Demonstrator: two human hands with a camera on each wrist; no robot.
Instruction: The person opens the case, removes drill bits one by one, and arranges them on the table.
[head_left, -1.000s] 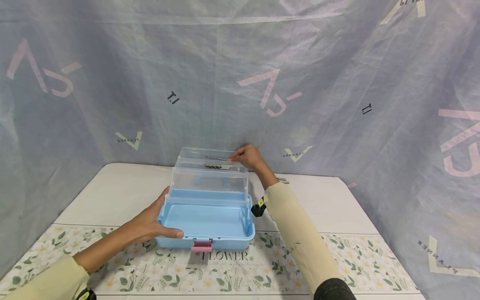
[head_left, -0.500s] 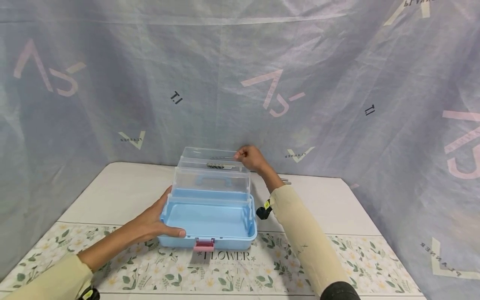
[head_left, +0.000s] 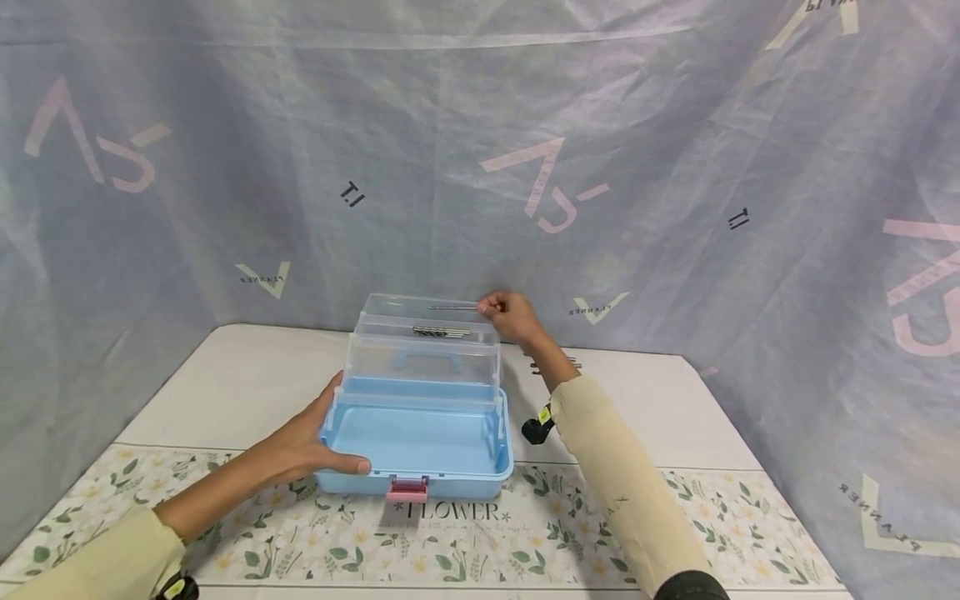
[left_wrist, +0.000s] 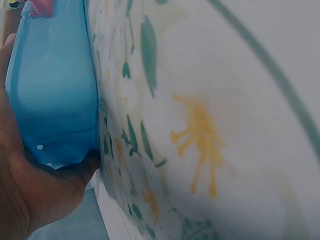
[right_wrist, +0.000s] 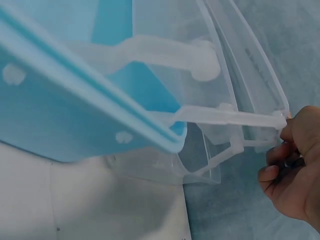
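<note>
R hand (head_left: 513,317) pinches a thin metal bit (head_left: 452,308) by one end, approx. horiz. at the top clear tray (head_left: 393,305) – can't tell if touching. L hand (head_left: 311,446) grips blue box (head_left: 416,437) at its L end, thumb on front rim. More bits (head_left: 441,332) lie one tray down; loose bits (head_left: 574,365) on table R of box. Printed strip (head_left: 337,542) reads "FLOWER" – line under it too small to read. Backdrop (head_left: 420,142) has "PLANNER" reversed, plus T & I.

Head view faces forward-down; wrist views close, sharing blue box (head_left: 420,437)
</note>
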